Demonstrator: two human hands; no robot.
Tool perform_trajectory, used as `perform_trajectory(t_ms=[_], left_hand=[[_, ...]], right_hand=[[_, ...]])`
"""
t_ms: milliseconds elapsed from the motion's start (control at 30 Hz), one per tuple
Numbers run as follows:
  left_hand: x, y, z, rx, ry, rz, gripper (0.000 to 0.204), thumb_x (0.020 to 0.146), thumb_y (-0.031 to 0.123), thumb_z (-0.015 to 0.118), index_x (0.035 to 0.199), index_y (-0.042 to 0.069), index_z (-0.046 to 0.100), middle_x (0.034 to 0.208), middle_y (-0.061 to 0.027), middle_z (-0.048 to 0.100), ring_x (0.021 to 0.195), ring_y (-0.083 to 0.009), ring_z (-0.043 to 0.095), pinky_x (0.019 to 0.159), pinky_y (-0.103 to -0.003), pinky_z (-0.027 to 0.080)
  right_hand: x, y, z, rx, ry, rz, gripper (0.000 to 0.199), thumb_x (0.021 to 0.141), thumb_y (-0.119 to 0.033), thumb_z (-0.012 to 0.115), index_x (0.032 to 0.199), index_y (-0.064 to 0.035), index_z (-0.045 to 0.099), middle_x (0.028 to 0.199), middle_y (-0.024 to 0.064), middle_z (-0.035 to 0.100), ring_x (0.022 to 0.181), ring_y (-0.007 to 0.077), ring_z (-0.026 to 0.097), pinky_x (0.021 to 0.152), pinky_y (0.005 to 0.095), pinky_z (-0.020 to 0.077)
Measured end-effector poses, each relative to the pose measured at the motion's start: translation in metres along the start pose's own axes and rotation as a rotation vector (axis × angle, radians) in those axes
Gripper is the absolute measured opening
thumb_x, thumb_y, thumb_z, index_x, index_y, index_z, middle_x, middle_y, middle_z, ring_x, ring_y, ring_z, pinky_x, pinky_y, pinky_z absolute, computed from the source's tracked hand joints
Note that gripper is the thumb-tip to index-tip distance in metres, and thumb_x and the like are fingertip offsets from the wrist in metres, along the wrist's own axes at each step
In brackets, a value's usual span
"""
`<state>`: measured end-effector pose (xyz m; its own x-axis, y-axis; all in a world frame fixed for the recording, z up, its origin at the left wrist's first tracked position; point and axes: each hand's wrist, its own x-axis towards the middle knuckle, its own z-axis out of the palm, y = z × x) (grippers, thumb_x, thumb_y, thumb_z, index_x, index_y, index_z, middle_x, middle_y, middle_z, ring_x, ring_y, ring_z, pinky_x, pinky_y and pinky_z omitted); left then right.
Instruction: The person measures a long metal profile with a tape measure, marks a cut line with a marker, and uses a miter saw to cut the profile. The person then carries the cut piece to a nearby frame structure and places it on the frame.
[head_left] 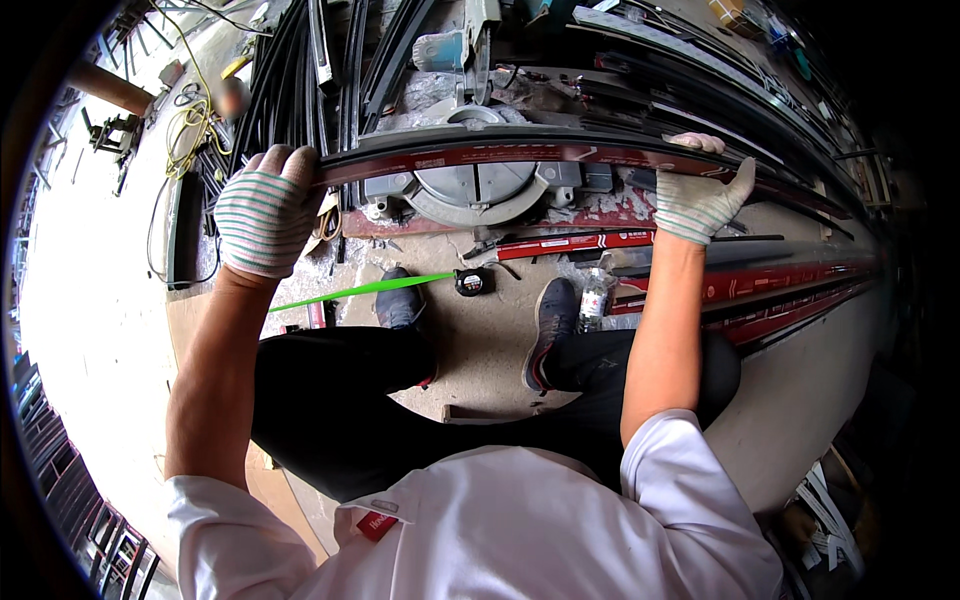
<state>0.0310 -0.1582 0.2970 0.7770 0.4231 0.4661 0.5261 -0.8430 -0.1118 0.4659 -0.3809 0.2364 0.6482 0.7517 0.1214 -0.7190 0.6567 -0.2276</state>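
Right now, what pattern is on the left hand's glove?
The left hand wears a whitish glove with thin green stripes, best seen in the head view.

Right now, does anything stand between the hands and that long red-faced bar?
Only the gloves: the left hand grips the long red-faced bar, and the right hand holds it farther right. No other visible thing comes between; the miter saw shows behind the bar.

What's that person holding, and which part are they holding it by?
A long red-and-black strip: the left grip is closed on its left end, and the right grip holds it from underneath, farther right.
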Motion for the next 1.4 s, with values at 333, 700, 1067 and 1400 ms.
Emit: perform_trajectory(t_ms=[333, 700, 1067, 1400], left_hand=[[-0.004, -0.006, 0.003, -0.013, 0.090, 0.004, 0.032, 0.077, 0.008, 0.081, 0.105, 0.011, 0.067, 0.092, -0.0100, 0.068, 0.081, -0.0338, 0.068, 0.069, -0.043, 0.055], [-0.008, -0.020, 0.023, -0.047, -0.024, -0.020, 0.027, 0.079, 0.010, 0.079, 0.103, 0.011, 0.067, 0.089, -0.0104, 0.067, 0.078, -0.0342, 0.067, 0.067, -0.044, 0.053], [-0.069, -0.076, 0.118, -0.176, -0.730, -0.218, 0.022, 0.084, 0.016, 0.071, 0.100, 0.007, 0.059, 0.095, -0.0180, 0.067, 0.090, -0.0422, 0.067, 0.075, -0.050, 0.054], [-0.115, -0.132, 0.228, -0.419, -0.739, -0.242, 0.014, 0.084, 0.009, 0.068, 0.093, 0.008, 0.057, 0.081, -0.0176, 0.064, 0.072, -0.0364, 0.061, 0.068, -0.045, 0.049]], right_hand=[[-0.008, 0.004, 0.009, 0.048, -0.090, 0.038, 0.039, 0.082, -0.038, 0.081, 0.099, -0.0084, 0.062, 0.092, 0.0027, 0.061, 0.089, 0.0217, 0.058, 0.093, 0.0446, 0.0503], [-0.008, 0.014, -0.022, -0.114, 0.082, 0.051, 0.041, 0.087, -0.045, 0.079, 0.095, -0.0059, 0.069, 0.096, 0.0112, 0.071, 0.097, 0.0289, 0.067, 0.096, 0.0562, 0.0535], [-0.017, 0.087, -0.146, -0.382, 0.800, 0.161, 0.080, 0.082, -0.049, 0.087, 0.138, -0.0060, 0.051, 0.137, 0.0123, 0.056, 0.126, 0.0311, 0.054, 0.113, 0.0525, 0.0460], [-0.015, 0.145, -0.223, -0.335, 0.872, 0.111, 0.059, 0.087, -0.035, 0.084, 0.134, -0.0070, 0.061, 0.134, 0.0105, 0.067, 0.125, 0.0304, 0.061, 0.113, 0.0521, 0.0457]])
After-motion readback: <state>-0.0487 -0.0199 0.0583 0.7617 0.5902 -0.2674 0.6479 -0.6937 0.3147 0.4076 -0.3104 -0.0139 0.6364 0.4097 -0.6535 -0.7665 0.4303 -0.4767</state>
